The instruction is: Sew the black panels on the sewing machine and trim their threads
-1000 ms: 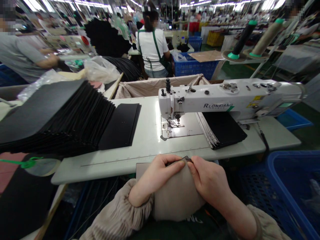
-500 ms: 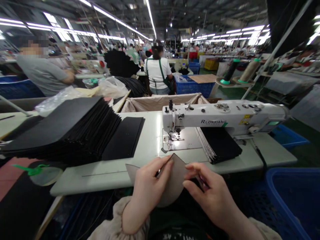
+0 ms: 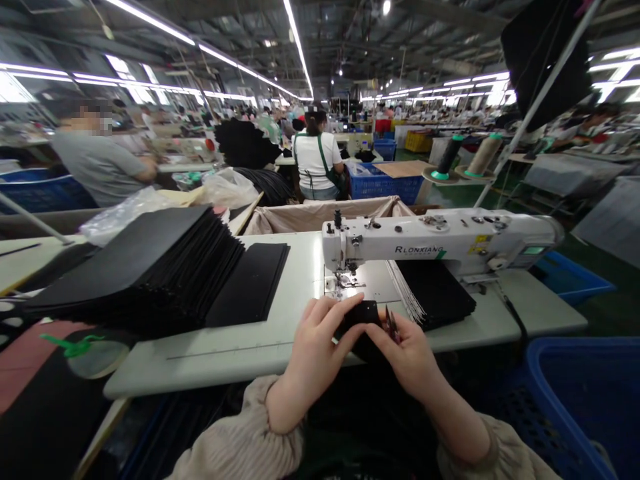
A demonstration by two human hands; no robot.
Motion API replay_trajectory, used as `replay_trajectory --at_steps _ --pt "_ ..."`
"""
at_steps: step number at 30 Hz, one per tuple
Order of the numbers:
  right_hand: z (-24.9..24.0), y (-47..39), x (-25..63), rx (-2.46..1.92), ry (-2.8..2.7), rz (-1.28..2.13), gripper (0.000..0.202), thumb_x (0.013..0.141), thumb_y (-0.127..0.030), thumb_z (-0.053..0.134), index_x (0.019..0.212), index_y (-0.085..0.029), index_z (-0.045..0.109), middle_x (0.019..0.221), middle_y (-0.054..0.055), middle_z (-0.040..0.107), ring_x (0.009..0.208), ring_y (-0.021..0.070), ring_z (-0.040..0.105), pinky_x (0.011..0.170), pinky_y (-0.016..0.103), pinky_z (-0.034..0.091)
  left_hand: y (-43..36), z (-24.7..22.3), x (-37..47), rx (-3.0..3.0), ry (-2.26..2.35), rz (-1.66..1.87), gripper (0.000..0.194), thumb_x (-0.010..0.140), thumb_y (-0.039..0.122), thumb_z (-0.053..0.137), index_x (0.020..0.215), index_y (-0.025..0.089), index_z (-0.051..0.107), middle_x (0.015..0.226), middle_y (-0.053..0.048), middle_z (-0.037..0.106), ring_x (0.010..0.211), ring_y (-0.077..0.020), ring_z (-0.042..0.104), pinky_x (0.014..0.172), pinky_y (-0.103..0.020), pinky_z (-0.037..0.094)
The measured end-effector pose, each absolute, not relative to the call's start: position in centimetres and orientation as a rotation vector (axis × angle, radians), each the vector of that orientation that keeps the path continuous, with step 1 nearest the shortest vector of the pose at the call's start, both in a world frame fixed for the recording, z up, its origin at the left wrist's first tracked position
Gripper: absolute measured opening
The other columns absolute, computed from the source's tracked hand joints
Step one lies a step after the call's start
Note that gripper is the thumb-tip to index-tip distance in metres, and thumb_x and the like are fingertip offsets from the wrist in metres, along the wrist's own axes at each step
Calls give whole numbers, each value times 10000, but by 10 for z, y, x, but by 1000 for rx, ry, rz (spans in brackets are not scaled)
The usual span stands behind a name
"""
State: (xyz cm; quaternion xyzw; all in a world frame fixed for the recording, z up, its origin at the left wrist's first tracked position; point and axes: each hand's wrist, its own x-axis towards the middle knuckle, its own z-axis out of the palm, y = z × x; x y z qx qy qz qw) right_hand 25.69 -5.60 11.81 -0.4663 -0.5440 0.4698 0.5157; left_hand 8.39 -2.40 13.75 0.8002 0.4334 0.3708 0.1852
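Note:
My left hand [image 3: 316,357] pinches a black fabric panel [image 3: 369,312] between thumb and fingers, in front of the sewing machine. The panel's corner points up, and much of the rest is hidden behind my hands or lost against dark clothing. My right hand [image 3: 411,357] is closed around small thread snips [image 3: 392,325], their blades pointing up beside the panel's right edge. Its thumb and fingertips also touch the panel. Just beyond is the white sewing machine [image 3: 420,243], its needle area lit. Under its arm lies a stack of black panels [image 3: 440,290] with pale edges showing.
Left on the pale table [image 3: 220,347] are a tall pile of black panels [image 3: 130,260] and a lower stack [image 3: 253,283]. A clear bottle with a green spout [image 3: 95,357] lies near the front left. Blue crates [image 3: 590,407] stand at right. Co-workers sit ahead.
The panel has turned from its grey side to its black side and risen slightly. My right hand has moved in against it, and the snips now show clearly.

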Motion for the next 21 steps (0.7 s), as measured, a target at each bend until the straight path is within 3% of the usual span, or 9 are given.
replay_trajectory --at_steps 3,6,9,13,18,21 --pt "112 -56 258 -1124 -1183 1236 300 852 -468 649 888 -170 639 733 -10 594 659 125 537 604 240 448 -12 144 84 2427 1260 1022 261 864 383 665 1073 229 642 1115 -84 578 1075 -270 514 979 -439 391" --pt "109 -54 259 -1136 -1128 1224 295 822 -460 686 889 -183 610 749 -18 604 659 122 542 605 239 448 -7 152 83 2378 1049 728 193 939 379 550 1005 202 591 964 -46 641 907 -208 580 833 -341 437" --pt "108 -52 262 -1227 -1150 1016 273 830 -439 684 925 -198 599 756 -33 603 614 99 512 577 224 426 -5 155 83 2224 1032 636 206 981 373 466 963 201 577 846 -8 649 761 -162 583 693 -272 412" --pt "106 -49 268 -1341 -1369 692 176 919 -365 582 861 -198 585 736 -22 574 637 111 496 605 248 404 -4 149 84 2084 1035 650 230 953 397 517 924 195 622 832 8 664 753 -149 577 688 -250 395" --pt "99 -47 267 -1186 -1535 476 80 968 -274 477 934 -218 523 1001 50 621 888 166 580 777 305 446 1 137 87 1950 1064 646 300 947 381 500 748 171 579 705 20 574 690 -139 515 637 -240 372" --pt "101 -47 261 -1139 -1456 669 105 990 -294 437 929 -224 486 1040 54 618 878 157 580 759 297 449 4 131 91 1811 1003 618 319 935 392 512 715 164 553 688 20 544 673 -132 494 625 -231 381"
